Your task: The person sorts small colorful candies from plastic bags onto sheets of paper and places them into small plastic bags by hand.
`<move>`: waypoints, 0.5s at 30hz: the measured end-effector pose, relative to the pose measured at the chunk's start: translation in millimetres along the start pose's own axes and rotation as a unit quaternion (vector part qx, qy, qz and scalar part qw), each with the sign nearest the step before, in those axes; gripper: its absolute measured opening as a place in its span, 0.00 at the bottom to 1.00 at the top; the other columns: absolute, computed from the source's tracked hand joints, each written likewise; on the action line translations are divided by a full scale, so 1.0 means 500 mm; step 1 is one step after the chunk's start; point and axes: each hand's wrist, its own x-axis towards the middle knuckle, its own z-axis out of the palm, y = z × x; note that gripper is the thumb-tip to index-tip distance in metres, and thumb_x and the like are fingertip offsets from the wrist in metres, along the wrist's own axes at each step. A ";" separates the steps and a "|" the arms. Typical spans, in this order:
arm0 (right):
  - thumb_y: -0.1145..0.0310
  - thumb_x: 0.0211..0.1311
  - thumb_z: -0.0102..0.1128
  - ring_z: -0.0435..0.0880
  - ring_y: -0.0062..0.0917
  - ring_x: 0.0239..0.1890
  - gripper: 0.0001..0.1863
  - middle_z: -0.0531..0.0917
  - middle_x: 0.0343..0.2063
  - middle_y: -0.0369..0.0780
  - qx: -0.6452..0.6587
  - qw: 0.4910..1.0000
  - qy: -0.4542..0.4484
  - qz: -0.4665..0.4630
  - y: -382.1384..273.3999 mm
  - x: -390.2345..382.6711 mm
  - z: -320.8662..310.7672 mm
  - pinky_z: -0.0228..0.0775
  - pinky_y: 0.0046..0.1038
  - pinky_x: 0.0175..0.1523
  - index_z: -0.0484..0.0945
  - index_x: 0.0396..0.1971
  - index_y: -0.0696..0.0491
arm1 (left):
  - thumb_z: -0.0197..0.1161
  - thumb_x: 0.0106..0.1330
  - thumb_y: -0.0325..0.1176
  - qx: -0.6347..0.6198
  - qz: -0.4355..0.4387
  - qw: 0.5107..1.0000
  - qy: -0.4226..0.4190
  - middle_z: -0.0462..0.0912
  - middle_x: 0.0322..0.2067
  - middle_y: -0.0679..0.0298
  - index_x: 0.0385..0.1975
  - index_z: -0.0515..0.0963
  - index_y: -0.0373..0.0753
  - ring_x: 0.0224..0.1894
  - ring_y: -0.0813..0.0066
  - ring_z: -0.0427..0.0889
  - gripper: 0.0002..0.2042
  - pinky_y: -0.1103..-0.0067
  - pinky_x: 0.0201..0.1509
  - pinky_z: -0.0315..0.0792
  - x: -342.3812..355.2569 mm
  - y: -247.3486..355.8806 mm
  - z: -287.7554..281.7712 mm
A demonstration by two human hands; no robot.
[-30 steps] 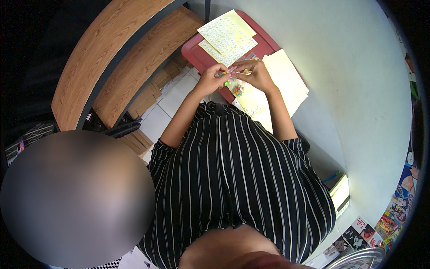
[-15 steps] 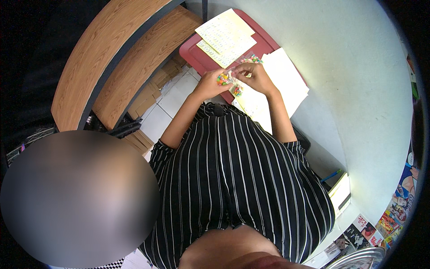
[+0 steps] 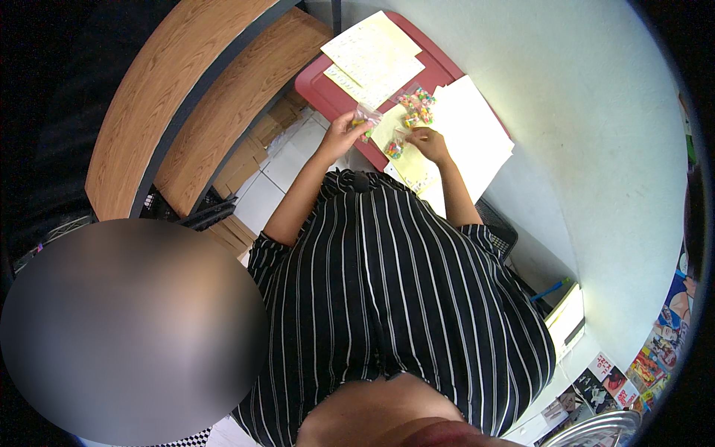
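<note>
My left hand (image 3: 344, 137) is closed around a small clear plastic bag (image 3: 368, 116) with colourful candy-like pieces in its lower part. Fingers and thumb cover some of its contents. Just to the right, a second small clear bag of colourful pieces (image 3: 395, 148) rests on yellowish paper. My right hand (image 3: 430, 143) reaches in from the right, its fingertips pinched together at that bag's upper edge. Beyond the right hand lies a larger clear bag of multicoloured pieces (image 3: 418, 104).
A red lid-like surface (image 3: 313, 86) carries written sheets (image 3: 376, 56) at its far end and white sheets (image 3: 477, 141) on the right. Wooden shelves (image 3: 246, 112) curve along the left. A pale wall (image 3: 588, 134) bounds the right side. Cardboard (image 3: 242, 179) sits below the shelves.
My hands have moved apart. The left one carries its bag slightly up and left; the right has left that bag and come down to the small bag on the paper.
</note>
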 end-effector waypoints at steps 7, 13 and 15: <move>0.65 0.50 0.62 0.79 0.20 0.28 0.13 0.80 0.28 0.40 0.004 1.000 -0.029 0.004 -0.051 -0.018 0.003 0.71 0.22 0.35 0.76 0.26 0.61 | 0.57 0.57 0.29 0.005 -0.016 0.999 -0.027 0.76 0.28 0.67 0.37 0.72 0.34 0.24 0.85 0.72 0.10 0.86 0.25 0.68 -0.002 -0.017 0.001; 0.71 0.55 0.56 0.77 0.18 0.33 0.08 0.79 0.28 0.38 0.211 0.975 -0.061 -0.031 -0.109 -0.027 -0.012 0.68 0.19 0.40 0.73 0.30 0.61 | 0.68 0.45 0.32 0.086 -0.074 0.991 0.077 0.75 0.30 0.66 0.44 0.66 0.36 0.29 0.81 0.74 0.25 0.84 0.31 0.70 0.002 -0.030 0.003; 0.71 0.56 0.55 0.76 0.18 0.35 0.08 0.79 0.29 0.37 0.275 0.957 -0.058 -0.067 -0.167 -0.034 -0.029 0.67 0.19 0.42 0.73 0.31 0.61 | 0.71 0.40 0.34 0.154 0.082 0.981 0.086 0.74 0.33 0.63 0.45 0.64 0.37 0.35 0.77 0.74 0.31 0.82 0.36 0.70 -0.001 -0.013 0.017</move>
